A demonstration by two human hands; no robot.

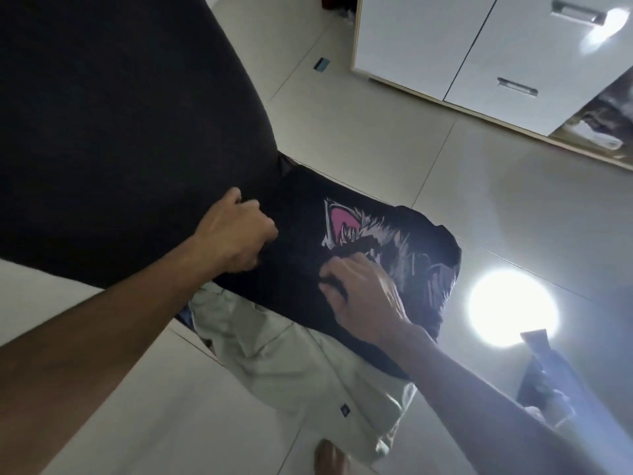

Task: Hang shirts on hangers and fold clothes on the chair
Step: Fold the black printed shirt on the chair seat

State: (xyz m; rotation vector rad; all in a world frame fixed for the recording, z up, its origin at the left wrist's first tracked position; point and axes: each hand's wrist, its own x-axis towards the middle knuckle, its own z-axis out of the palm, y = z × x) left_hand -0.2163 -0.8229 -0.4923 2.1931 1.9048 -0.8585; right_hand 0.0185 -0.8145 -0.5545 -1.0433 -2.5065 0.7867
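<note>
A black T-shirt (pixel 301 234) with a pink and white printed graphic lies on a dark chair (pixel 120 132) that fills the upper left. My left hand (pixel 236 234) is closed on the shirt's fabric at its left part, next to the chair back. My right hand (pixel 363 296) pinches the shirt just below the graphic. A pale green garment (pixel 308 368) lies under the black shirt and hangs over the chair's front edge towards me.
A white cabinet (pixel 479 46) with metal drawer handles stands at the upper right on the pale tiled floor (pixel 376 138). A bright lamp reflection (pixel 510 306) glares on the tiles at the right. A bare foot (pixel 329 457) shows at the bottom.
</note>
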